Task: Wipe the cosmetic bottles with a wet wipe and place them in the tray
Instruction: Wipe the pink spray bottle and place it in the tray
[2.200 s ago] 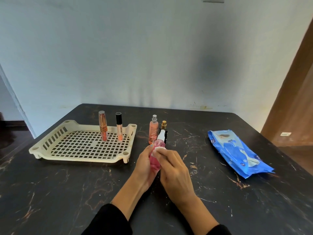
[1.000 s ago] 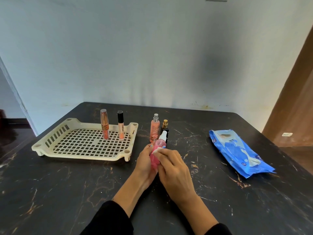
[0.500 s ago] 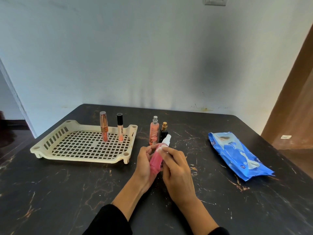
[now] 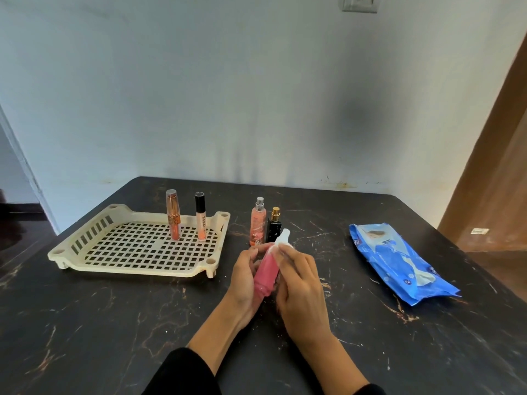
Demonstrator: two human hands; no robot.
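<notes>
Soft, even indoor light w/ no harsh glare; a dim grey shadow smudges the pale wall [image 4: 256, 95] at centre-right. Wide-angle lens bends the edges, esp. the door frame [image 4: 496, 155] leaning inward. The right hand [image 4: 299, 283] is slightly motion-blurred.

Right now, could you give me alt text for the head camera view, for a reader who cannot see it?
Two hands hold a pink spray bottle over a black marble table: left hand grips it, right hand wipes near its white cap. Two lip gloss tubes stand in a cream tray.
</notes>
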